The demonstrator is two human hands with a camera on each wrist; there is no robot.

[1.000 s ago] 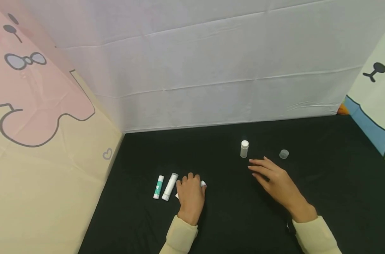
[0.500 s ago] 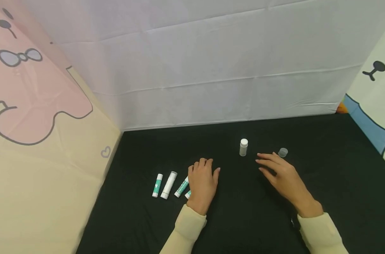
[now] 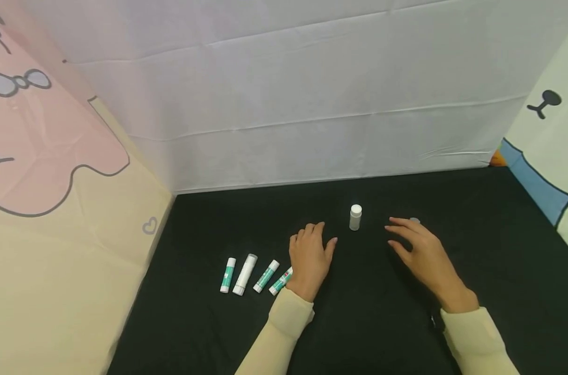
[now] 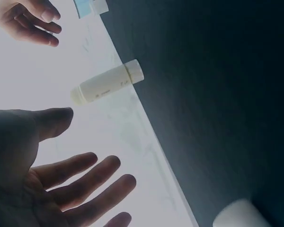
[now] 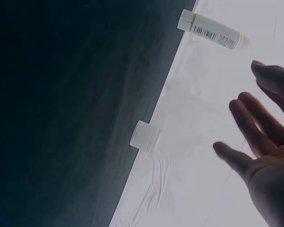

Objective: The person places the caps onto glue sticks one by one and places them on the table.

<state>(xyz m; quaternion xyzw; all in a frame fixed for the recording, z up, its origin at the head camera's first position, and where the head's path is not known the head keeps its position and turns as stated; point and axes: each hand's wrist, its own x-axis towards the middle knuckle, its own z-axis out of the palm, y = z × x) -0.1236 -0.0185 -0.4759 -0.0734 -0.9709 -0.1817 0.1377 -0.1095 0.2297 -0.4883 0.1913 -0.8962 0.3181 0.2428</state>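
An uncapped white glue stick (image 3: 355, 218) stands upright towards the back of the black table; its pale tip and printed body show in the left wrist view. My left hand (image 3: 310, 259) hovers to its near left, fingers spread and holding nothing. To the near right of the stick is my right hand (image 3: 418, 256), also with nothing in it, its fingers loosely bent. A translucent cap (image 5: 145, 136) sits on the table beyond the right hand, mostly hidden behind it in the head view.
Left of my left hand lie a green-and-white glue stick (image 3: 228, 275), a larger white one (image 3: 244, 274) and two more green-and-white sticks (image 3: 266, 276), the rightmost partly covered by the hand. A white cloth wall (image 3: 274, 151) closes off the back edge.
My left hand has moved right and forward off the lying glue sticks, uncovering two green-and-white ones. The right hand has shifted slightly right, now overlapping the cap in the head view.
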